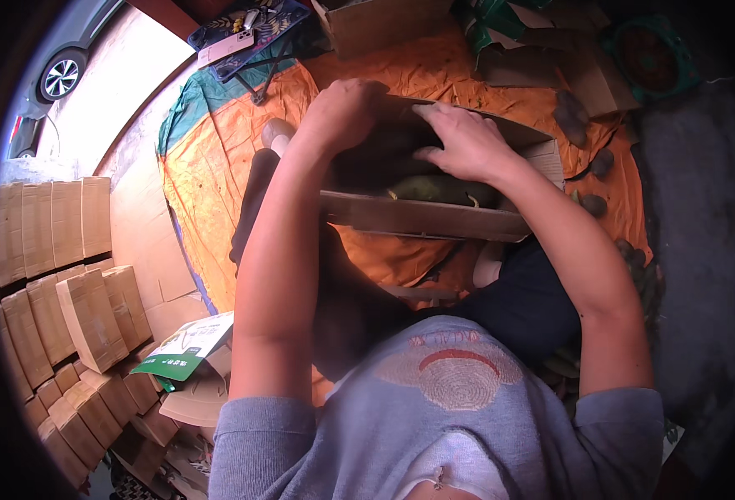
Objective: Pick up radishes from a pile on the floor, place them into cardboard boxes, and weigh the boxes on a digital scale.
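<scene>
Before me an open cardboard box (pixel 434 218) sits slightly tilted, with shadow filling its left part. Inside, along the near wall, lies a long rounded green fruit or vegetable (pixel 438 189) with a pale yellowish tip. My left hand (pixel 346 114) is at the far left of the box, fingers curled down and partly hidden; what they grip cannot be made out. Over the far middle of the box reaches my right hand (pixel 465 140), thumb and fingers apart, near the far wall. Dark contents or a dark sheet (pixel 376 158) show dimly between the hands.
An orange tarp (pixel 209 183) covers the floor around the box. Flattened and closed cartons (pixel 92 321) are stacked at left. A pink phone (pixel 226 48) rests on a patterned stool at the far left. Opened boxes (pixel 542 71) stand at the far right, with dark lumps (pixel 590 204) nearby.
</scene>
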A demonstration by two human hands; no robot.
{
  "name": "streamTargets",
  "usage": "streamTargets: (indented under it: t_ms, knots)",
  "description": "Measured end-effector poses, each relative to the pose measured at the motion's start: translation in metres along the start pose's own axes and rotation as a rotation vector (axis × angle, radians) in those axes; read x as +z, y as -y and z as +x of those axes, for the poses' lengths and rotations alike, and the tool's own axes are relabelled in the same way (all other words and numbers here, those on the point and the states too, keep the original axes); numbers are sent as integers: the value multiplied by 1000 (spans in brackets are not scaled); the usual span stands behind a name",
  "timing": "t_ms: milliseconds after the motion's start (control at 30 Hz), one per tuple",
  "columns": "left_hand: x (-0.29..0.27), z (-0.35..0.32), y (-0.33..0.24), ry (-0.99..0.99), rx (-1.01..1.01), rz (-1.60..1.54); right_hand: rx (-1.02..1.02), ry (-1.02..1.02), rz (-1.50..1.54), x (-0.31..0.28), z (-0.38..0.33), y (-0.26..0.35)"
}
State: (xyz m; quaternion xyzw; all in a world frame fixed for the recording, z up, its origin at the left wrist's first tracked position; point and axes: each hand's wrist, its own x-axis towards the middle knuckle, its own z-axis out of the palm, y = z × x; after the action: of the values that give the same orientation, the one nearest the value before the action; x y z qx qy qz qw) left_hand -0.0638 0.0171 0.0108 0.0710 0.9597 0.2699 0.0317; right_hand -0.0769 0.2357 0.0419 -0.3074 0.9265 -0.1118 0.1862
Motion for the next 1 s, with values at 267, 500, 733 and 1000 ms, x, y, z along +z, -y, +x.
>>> streamTargets:
  t_ms: [267,500,733,1000]
  knots:
    - [6,4,-8,-105,59,42,320,-478,1009,-43,-108,-124]
    - [12,-4,-49,-143,136,-17,12,-454,1918,-39,-182,-125]
    - [15,-17,-75,-314,262,-53,-273,-358,2111,-23,-206,-88]
    - [25,-97,-185,-226,319,-884,-319,-273,2062,-9,-213,-46]
